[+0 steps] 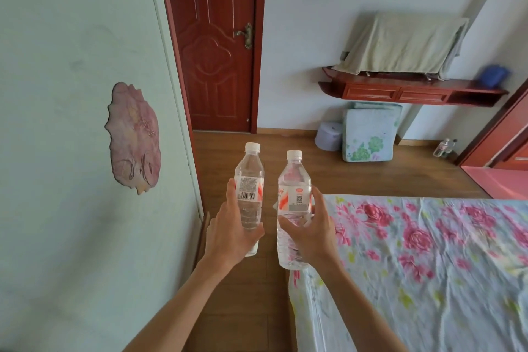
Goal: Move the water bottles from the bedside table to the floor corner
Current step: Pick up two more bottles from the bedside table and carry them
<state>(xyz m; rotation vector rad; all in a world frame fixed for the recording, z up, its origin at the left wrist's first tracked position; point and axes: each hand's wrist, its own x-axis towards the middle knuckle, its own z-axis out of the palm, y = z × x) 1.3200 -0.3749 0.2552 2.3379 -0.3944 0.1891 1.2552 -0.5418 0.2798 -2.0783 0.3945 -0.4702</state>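
Observation:
I hold two clear water bottles upright in front of me, each with a white cap and a red-and-white label. My left hand [231,233] grips the lower half of the left bottle [249,180]. My right hand [310,233] wraps the middle of the right bottle [294,194]. Both bottles hang above the wooden floor [285,168] between the wall and the bed. Far off, in the floor corner at the right, two more bottles [444,148] stand by a red door frame. The bedside table is out of view.
A bed with a floral sheet [428,266] fills the lower right. A pale wall panel [85,151] closes the left. Ahead is a shut red door [217,43], a wall shelf [411,91], a folded cushion [370,134] and a small lilac stool [328,136].

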